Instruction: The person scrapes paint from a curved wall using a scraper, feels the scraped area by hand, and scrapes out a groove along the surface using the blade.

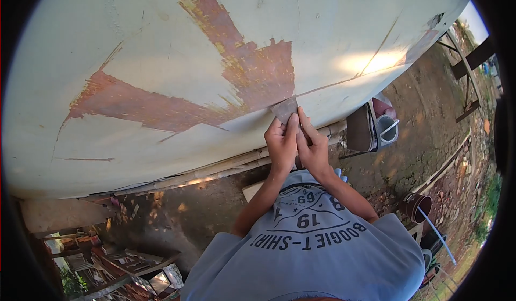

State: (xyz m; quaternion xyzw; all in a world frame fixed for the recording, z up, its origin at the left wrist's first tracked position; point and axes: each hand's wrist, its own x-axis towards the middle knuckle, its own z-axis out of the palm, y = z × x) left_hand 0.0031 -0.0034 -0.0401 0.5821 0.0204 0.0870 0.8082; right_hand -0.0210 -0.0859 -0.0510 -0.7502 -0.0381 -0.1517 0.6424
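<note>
Two hands grip a flat grey blade against a pale, partly stripped surface.
The blade [285, 109] is just right of the frame's centre, its upper edge at the lower end of a reddish-brown patch [271, 75] on the pale surface [156, 48]. The left hand [281, 146] pinches it from below between thumb and fingers; the right hand [314, 150] holds it close alongside, index finger up by its right edge. Another bare patch [137, 105] spreads across the left of the frame; a grey pail [387, 130] stands at right, and a dark red bucket [416, 207] lower right.
</note>
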